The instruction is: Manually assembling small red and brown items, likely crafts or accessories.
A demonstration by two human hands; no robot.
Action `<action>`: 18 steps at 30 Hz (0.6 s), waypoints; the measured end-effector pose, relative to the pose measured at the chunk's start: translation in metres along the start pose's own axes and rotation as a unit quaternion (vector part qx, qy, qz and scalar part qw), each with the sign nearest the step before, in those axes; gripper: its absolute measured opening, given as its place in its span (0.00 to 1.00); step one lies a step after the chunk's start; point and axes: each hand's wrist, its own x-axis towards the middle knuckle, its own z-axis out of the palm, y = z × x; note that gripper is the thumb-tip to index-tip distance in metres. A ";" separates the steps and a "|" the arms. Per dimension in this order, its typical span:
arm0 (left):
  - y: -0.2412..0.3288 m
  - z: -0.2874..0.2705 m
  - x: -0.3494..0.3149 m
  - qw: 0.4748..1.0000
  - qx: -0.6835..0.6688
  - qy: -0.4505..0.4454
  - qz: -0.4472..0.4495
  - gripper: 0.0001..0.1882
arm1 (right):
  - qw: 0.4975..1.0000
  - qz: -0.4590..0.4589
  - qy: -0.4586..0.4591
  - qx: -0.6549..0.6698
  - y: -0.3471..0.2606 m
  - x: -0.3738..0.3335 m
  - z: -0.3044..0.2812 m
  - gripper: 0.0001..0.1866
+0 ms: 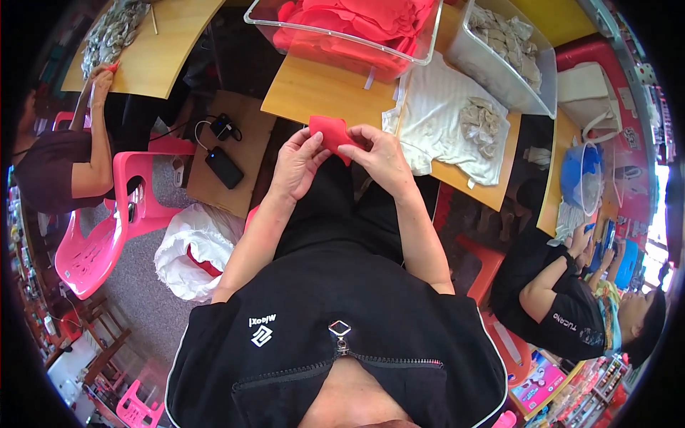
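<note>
Between my two hands, above my lap and just short of the table edge, is a small piece of thin red material. My left hand pinches its left side, thumb on top. On its right side my right hand grips it between thumb and fingers. Beyond them, a clear plastic bin on the table is heaped with similar red pieces. Whether the piece I hold is folded or single, I cannot tell.
To the right, a white cloth with a crumpled beige bundle lies on the wooden table. Another clear bin holds greyish bundles. A pink chair and white bag stand left. Other people sit at both sides.
</note>
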 end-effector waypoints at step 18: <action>-0.056 0.019 -0.068 0.916 0.256 -0.221 -0.216 0.17 | 0.991 0.019 0.055 0.117 0.037 -0.163 -0.046 0.12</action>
